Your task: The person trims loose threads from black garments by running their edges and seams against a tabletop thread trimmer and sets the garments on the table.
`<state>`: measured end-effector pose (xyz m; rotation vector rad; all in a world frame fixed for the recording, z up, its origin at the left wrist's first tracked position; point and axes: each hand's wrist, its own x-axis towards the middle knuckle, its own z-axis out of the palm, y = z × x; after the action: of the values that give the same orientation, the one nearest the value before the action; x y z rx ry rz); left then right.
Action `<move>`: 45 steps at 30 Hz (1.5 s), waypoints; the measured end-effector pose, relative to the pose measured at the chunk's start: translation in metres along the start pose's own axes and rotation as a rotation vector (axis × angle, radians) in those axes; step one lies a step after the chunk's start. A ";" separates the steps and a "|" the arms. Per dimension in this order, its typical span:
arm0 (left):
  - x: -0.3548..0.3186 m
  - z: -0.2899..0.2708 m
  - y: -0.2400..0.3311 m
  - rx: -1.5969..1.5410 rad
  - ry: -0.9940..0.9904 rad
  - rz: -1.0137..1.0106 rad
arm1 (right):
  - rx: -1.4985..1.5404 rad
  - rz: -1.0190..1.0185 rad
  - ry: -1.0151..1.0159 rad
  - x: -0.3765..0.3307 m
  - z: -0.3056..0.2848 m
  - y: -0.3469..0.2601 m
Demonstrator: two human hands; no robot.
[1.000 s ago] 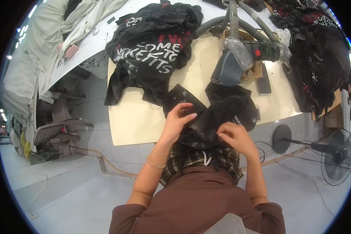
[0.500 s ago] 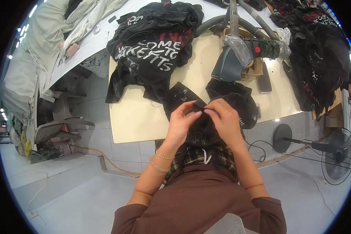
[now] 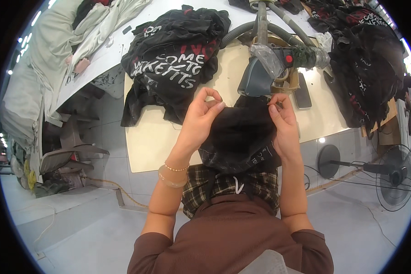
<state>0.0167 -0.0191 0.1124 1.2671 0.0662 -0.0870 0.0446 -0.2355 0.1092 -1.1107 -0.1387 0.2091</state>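
Observation:
A black printed garment (image 3: 242,130) is spread between my two hands above the table's near edge, its lower part over my lap. My left hand (image 3: 203,109) pinches its upper left edge between thumb and fingertips. On the other side, my right hand (image 3: 284,121) pinches the upper right edge, thumb against the fingers. White lettering shows on the garment's lower right part. Just beyond my hands stands a blue-grey machine head (image 3: 256,77) with a red button. Which part of the garment I hold cannot be made out.
A heap of black printed garments (image 3: 173,59) lies on the cream table (image 3: 144,146), far left. More dark garments (image 3: 365,68) hang at the right. A phone (image 3: 302,93) lies beside the machine. A standing fan (image 3: 395,176) is low right; a grey chair (image 3: 71,150) is left.
My hands have moved apart, from close together at the middle to either side, stretching the black garment between them. Both have also shifted slightly farther from me.

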 end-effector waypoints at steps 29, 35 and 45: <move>0.010 0.032 -0.004 0.652 0.320 0.469 | -1.101 -0.545 0.227 0.017 0.009 0.006; 0.009 0.034 -0.001 0.611 0.361 0.383 | -1.082 -0.517 0.254 0.018 0.013 0.007; 0.008 0.038 -0.001 0.562 0.398 0.364 | -0.966 -0.327 0.253 0.013 0.019 0.007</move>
<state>0.0250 -0.0557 0.1221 1.8234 0.1606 0.4934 0.0526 -0.2129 0.1111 -2.0349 -0.1992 -0.3368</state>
